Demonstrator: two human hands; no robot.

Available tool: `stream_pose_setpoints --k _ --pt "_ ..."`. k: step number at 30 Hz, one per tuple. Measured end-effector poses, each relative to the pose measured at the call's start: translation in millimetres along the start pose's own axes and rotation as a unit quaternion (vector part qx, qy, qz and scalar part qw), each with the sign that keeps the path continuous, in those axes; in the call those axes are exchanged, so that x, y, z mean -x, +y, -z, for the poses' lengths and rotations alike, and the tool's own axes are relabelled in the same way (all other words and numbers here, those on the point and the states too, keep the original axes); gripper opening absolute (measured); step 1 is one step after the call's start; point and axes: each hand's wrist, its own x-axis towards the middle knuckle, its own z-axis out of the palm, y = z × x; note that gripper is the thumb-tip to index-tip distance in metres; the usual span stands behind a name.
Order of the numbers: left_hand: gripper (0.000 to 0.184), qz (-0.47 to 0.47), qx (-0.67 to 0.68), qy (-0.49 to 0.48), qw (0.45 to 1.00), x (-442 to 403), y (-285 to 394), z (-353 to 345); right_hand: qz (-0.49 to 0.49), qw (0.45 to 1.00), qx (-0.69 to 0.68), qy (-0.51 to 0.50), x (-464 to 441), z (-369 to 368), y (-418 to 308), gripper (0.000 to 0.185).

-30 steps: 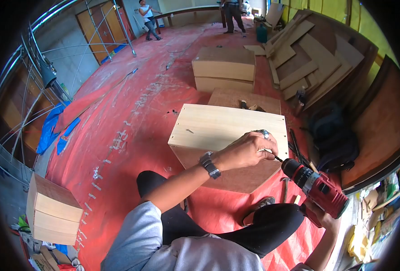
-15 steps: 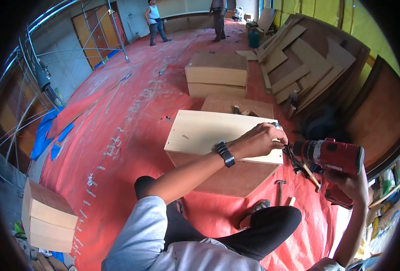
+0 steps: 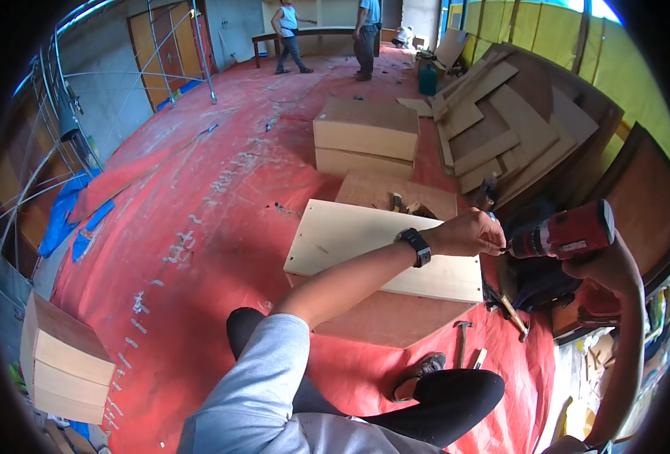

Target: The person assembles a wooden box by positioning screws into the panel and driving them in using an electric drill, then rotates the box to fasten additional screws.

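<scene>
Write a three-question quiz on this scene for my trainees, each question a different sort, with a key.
1. Choose: which hand grips the red drill? a) left; b) right; c) both.
2. True or false: a hammer lies on the red floor sheet.
3. Fill in: the left hand is at the drill's ____ end (front or rear).

Key: 1. b, the right hand; 2. true; 3. front.

Red-and-black drill (image 3: 577,229) at right, the near box (image 3: 358,240) pale cream on top, red floor sheet (image 3: 199,310) streaked grey, blue tarp (image 3: 57,225) left!
</scene>
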Motion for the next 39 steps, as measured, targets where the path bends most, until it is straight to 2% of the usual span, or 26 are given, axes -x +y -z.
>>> stream_pose_setpoints --k 2,4,10,13,16,22,25,34,39 --pt "0.014 0.011 0.047 0.025 0.999 0 -7 -1 -0.028 1.000 -0.002 -0.003 -6 2 -13 0.064" --pt "0.014 -0.001 0.029 0.060 0.998 3 -12 -5 -0.058 0.998 0.005 -0.008 -12 1 -23 0.065" --pt "0.013 -0.051 0.021 0.131 0.990 12 -33 -14 -0.068 0.996 0.056 -0.021 -33 -10 -39 0.066" --pt "0.012 -0.048 0.032 0.137 0.989 17 -35 -13 -0.112 0.989 0.092 -0.026 -40 -14 -59 0.065" --pt "0.012 -0.044 0.046 0.158 0.985 20 -36 -13 -0.080 0.991 0.102 -0.030 -54 -14 -55 0.060" --pt "0.010 0.002 0.081 0.194 0.978 24 -38 -12 -0.107 0.986 0.124 -0.039 -67 -19 -76 0.053" --pt "0.010 -0.014 0.035 0.201 0.979 24 -39 -10 -0.086 0.989 0.109 -0.044 -70 -20 -82 0.052" --pt "0.012 -0.016 0.104 0.190 0.976 24 -42 -15 -0.137 0.980 0.130 -0.057 -75 -18 -90 0.049" --pt "0.011 -0.030 0.112 0.186 0.976 25 -43 -18 -0.105 0.985 0.129 -0.053 -77 -17 -83 0.050"
